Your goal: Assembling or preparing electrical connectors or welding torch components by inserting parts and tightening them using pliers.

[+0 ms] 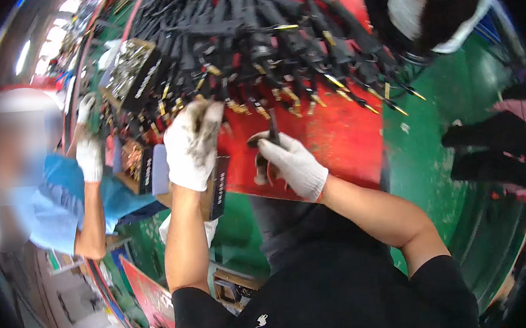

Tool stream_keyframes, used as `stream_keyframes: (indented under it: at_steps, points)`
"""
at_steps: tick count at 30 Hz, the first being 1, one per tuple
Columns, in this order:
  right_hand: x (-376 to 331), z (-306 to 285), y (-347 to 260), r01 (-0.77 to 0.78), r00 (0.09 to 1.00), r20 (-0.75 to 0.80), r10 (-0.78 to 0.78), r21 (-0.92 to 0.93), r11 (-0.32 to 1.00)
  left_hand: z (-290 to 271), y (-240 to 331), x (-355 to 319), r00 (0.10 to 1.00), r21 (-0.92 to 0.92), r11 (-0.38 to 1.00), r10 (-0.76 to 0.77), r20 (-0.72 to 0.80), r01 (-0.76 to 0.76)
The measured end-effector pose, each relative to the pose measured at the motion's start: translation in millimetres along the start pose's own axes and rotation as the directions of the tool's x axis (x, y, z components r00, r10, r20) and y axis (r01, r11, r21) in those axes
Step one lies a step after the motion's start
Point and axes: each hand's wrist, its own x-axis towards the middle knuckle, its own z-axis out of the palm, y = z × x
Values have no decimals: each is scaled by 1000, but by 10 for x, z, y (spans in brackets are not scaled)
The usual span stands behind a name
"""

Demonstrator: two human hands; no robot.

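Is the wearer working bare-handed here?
No: both the left hand and the right hand wear white knit gloves, at the edge of the red table under the black cables.

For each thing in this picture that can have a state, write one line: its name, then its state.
left hand: gloved, raised, fingers at the cable ends
right hand: gloved, closed on a dark tool
dark tool: held upright, tip toward the cables
black cables: heaped on the red surface, brass tips outward
co-worker's hand: gloved, raised at the table edge
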Motion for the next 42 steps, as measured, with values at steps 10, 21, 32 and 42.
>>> stream_keyframes:
  at_steps: [10,21,32,42]
  points:
    - [-969,-690,-100,172,969,-221,-107,300,938,1158,1037,1067,507,170,488,731,457,-856]
    - [-962,-972,-234,259,941,-254,-224,112,959,1165,745,937,457,64,459,842,285,-886]
    - [-663,-819,-511,172,981,124,-149,-209,963,1020,455,870,487,-109,480,872,-54,-871]
    - [-382,-844,-983,169,975,217,-50,-574,802,930,321,936,475,-221,442,870,-130,-869]
